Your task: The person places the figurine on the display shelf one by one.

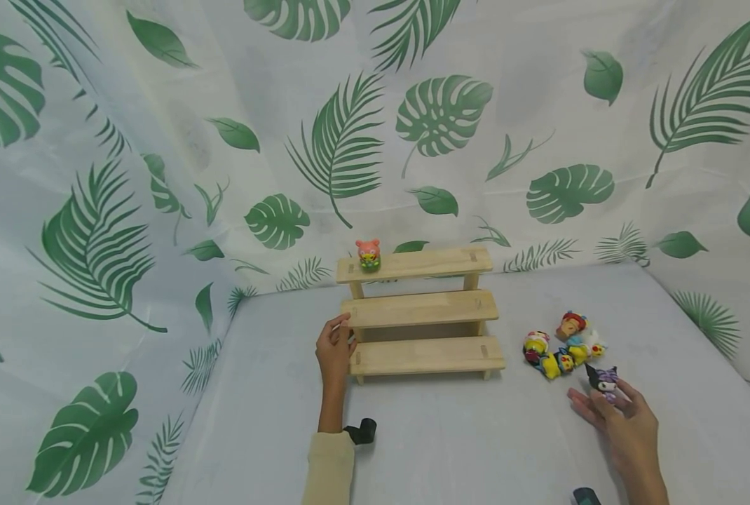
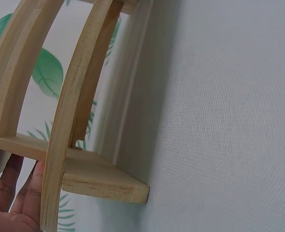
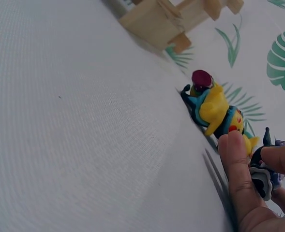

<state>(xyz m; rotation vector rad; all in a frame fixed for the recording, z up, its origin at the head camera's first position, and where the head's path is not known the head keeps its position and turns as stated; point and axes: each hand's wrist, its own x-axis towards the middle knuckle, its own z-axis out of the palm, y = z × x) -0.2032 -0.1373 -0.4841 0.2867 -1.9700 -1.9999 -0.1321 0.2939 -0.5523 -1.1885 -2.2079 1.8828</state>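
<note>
A three-tier wooden display stand stands near the back wall. My left hand grips its left end at the middle tier; in the left wrist view the fingers reach around a side piece. A pink-headed figurine sits at the left of the top tier. My right hand pinches a small black-and-purple figurine with pointed black ears between thumb and fingers, low over the table. Just beyond it lies a cluster of colourful figurines, among them a yellow one in blue.
The white-covered table meets a leaf-printed cloth wall at the back and sides. A black object shows beside my left forearm, and a dark object lies at the front edge near my right wrist.
</note>
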